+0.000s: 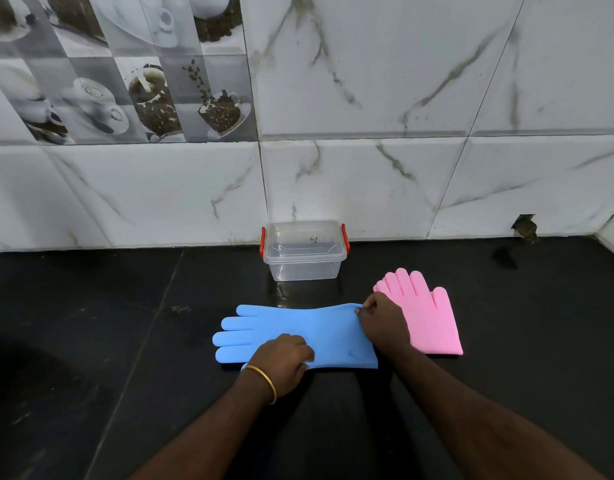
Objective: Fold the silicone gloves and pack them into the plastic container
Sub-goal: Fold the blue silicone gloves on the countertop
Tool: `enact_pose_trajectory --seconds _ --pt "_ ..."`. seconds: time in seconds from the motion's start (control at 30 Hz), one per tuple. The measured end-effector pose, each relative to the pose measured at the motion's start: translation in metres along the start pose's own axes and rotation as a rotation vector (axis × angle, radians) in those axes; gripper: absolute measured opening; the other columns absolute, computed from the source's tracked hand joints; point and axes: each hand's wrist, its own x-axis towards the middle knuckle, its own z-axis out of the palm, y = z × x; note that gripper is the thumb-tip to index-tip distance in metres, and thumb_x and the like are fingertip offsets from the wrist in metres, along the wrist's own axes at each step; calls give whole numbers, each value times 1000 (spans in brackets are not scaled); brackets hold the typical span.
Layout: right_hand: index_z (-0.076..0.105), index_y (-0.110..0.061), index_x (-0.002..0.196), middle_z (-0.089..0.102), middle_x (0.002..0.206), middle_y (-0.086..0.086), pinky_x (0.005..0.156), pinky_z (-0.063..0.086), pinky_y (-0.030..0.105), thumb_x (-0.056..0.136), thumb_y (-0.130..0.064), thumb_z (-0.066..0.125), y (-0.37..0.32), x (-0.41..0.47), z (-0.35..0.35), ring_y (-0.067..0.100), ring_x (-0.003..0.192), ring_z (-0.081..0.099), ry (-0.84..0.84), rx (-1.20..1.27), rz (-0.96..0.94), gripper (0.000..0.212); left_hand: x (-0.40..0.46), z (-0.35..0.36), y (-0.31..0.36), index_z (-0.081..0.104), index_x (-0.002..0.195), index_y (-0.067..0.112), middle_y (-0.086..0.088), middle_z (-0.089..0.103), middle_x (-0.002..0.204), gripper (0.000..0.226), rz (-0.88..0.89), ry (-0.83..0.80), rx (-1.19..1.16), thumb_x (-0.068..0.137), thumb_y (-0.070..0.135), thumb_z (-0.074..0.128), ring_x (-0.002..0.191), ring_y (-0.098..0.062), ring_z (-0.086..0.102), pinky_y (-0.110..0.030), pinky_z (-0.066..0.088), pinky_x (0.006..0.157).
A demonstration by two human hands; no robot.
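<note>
Currently the long blue silicone glove [295,336] is lying flat on the black stone counter [91,341], its fingers pointing left and its cuff to the right. The left hand [283,358] is sitting on the glove's near edge at about mid-length; its fingers are curling together and gripping that edge, thumb tucked under (thumb contact only partly visible). A thin gold bangle [264,382] is circling the left wrist. The right hand [381,322] is working at the far corner of the cuff, thumb and fingertips pressing together and pinching the silicone there; the remaining fingers are curling close, not spreading.

The pink silicone glove [427,317] is lying just beside the blue one on the right, fingers pointing away toward the wall, partly hidden by the right hand; it looks shorter, possibly folded (cannot tell for certain). The clear plastic container with red side clips [304,251] is standing open behind both gloves, against the white marble-patterned wall tiles [402,168].
</note>
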Motion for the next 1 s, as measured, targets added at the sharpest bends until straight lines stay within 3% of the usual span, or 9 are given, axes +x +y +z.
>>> enact_pose_trajectory --seconds 0.23,0.37,0.53,0.67,0.83,1.0 --pt "59 -21 94 69 95 1 72 44 27 90 -24 64 -2 2 -1 13 82 58 4 -68 51 7 -2 3 -1 62 121 23 1 61 120 31 10 -23 15 94 34 50 111 -19 53 -34 46 92" --pt "60 -14 120 67 114 4 89 50 32 91 -21 63 -1 -5 -1 20 105 63 55 -166 50 30 0 5 0 60 121 25 2 59 122 32 -9 -39 34 92 36 53 111 -20 52 -35 45 92" --pt "58 -14 113 64 109 6 83 52 35 85 -39 65 3 -20 6 22 102 61 -55 -271 115 39 6 10 5 51 133 31 3 51 129 40 -15 -32 34 92 35 53 114 -21 48 -36 44 94" --pt "53 -15 122 59 120 6 83 45 36 80 -45 66 -7 -16 8 27 113 54 -166 -347 236 53 10 18 14 39 141 39 2 43 132 49 -39 -48 89 94 28 48 116 -26 43 -39 37 94" --pt "49 -15 131 55 128 8 95 43 38 78 -43 68 -14 -3 8 28 121 49 -300 -306 395 63 10 27 19 34 141 39 -1 41 131 52 -59 -35 137 93 23 47 113 -29 42 -41 35 92" --pt "43 -18 127 53 127 8 94 44 43 78 -37 69 -18 -10 12 30 121 46 -219 -279 379 59 5 33 17 33 142 39 2 41 132 52 -53 14 118 93 26 43 111 -26 43 -38 34 88"
